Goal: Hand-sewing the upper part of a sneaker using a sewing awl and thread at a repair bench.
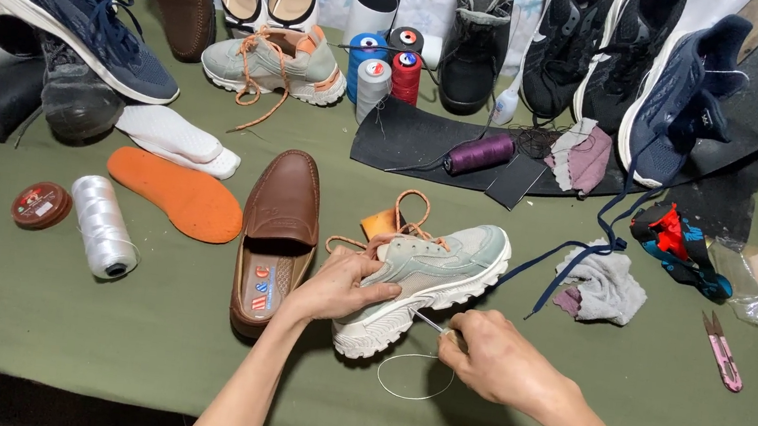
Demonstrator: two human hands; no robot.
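A pale green sneaker [434, 272] with orange laces lies on its side on the green cloth. My left hand [340, 287] grips its heel and upper and holds it down. My right hand [488, 354] pinches a thin metal needle [428, 322] whose tip meets the white sole. A loop of white thread [414, 379] trails from that hand onto the cloth.
A brown loafer [274, 239] lies just left of the sneaker. An orange insole [176, 195], a white thread spool [103, 227] and a round polish tin [41, 205] sit further left. Pink snips [723, 351], a grey rag [601, 284] and more shoes and spools ring the back.
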